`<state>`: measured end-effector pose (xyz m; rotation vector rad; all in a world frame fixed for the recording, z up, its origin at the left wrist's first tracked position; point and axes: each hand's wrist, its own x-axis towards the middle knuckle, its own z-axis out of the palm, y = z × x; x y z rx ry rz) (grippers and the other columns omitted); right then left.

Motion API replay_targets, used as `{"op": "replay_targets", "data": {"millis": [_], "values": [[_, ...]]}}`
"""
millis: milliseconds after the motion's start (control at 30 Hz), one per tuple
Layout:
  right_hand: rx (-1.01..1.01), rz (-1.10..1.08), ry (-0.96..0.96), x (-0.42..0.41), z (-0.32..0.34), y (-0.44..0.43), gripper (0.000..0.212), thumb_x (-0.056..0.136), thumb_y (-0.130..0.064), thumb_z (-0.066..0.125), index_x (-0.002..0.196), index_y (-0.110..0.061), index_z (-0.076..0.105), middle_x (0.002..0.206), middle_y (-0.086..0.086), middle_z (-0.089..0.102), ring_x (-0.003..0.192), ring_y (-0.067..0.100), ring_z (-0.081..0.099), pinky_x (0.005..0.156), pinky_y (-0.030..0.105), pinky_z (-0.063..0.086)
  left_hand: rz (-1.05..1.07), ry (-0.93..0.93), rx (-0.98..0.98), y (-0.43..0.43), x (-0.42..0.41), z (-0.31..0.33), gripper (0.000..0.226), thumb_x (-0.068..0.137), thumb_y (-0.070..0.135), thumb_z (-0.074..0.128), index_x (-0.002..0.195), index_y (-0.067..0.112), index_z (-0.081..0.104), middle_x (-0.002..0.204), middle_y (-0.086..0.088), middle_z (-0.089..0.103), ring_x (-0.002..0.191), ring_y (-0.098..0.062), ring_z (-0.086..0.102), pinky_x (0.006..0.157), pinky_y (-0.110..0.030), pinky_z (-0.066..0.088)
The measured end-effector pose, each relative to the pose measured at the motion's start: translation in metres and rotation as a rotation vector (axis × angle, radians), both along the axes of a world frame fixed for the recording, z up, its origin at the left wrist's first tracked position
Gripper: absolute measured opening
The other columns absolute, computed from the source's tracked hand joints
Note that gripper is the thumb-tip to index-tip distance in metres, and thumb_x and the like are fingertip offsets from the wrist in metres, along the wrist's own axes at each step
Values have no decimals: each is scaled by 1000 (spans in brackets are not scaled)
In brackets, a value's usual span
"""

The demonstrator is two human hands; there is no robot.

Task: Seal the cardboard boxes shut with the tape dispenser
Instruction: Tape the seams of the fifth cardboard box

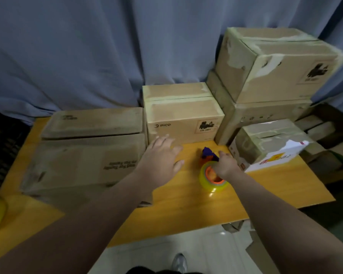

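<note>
Right hand (225, 165) clamped on tape dispenser (207, 179), centre-right of frame, fingers curled over top of it. Grabbing from above so roll is ready to drag along a seam, I reckon. Dispenser seems to sit on table (186, 204), just beside small box (265, 143). Left hand (160, 155) mid-frame, palm down, fingers spread apart, holding nothing. Probably going to steady middle box (182, 113); touching it or not, can't tell. Both arms stretched forward. Big flat box (87, 147) at left, too blurry to judge its seam.
</note>
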<state>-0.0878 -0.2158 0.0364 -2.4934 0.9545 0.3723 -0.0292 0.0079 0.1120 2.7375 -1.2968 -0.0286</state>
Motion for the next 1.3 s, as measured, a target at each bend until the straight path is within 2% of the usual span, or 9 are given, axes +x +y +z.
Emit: {"op": "replay_targets", "data": {"millis": [167,233,400,600,767,867,933,1033,1300], "values": [[195,-83,84,-12,-43,-26,100,87,-30,67,153,-15,-7,159,13,5,145,34,12,115,46,24,26,-8,46,-19,14,-2,43,99,42,39,135,19,49,142,-8,44,137,-26,30,118,-39,14],[261,-125,82,-13,-56,-25,108,84,-33,71,153,-19,-11,158,13,8,142,38,19,112,45,27,59,12,-19,-21,21,-3,39,98,39,43,130,19,54,134,-5,49,131,-24,36,116,-38,16],[63,-184,87,-2,-75,-11,65,85,-38,69,136,-11,38,132,15,46,118,34,50,94,42,45,76,49,-130,-17,31,-5,37,96,35,46,117,12,66,125,-9,58,125,-29,46,110,-41,27],[285,-159,-322,28,-40,11,35,86,-2,63,112,-5,40,98,11,56,100,34,59,74,35,44,-70,60,-244,2,46,4,41,89,37,40,96,12,73,107,-6,67,107,-25,60,93,-36,45],[480,-109,-803,67,45,38,69,69,-6,73,131,-12,44,118,4,55,104,17,58,81,16,46,107,4,-272,56,69,16,56,86,49,35,117,13,66,129,-11,57,122,-30,50,103,-36,35],[494,-59,-964,85,94,69,66,60,-19,68,123,-20,48,121,8,58,105,19,60,92,30,50,182,85,-100,101,84,24,92,72,76,19,140,21,46,152,-8,35,144,-26,21,116,-37,10],[546,-33,-996,94,121,94,60,64,-12,70,120,-17,48,113,7,61,96,18,61,80,26,50,222,153,70,136,94,24,117,53,95,2,150,32,24,160,2,12,148,-18,2,117,-40,-1],[613,-12,-1002,109,139,140,57,70,1,71,121,-11,49,107,5,63,90,17,61,70,16,47,259,187,186,185,108,21,121,44,100,-6,150,43,4,161,6,-3,147,-16,-7,118,-45,-4],[659,109,-981,139,140,239,64,63,1,72,107,-35,44,98,-14,55,90,10,57,78,27,51,128,305,3,257,137,10,115,53,100,13,151,39,9,157,16,-1,140,-2,-13,116,-44,-5]]}}
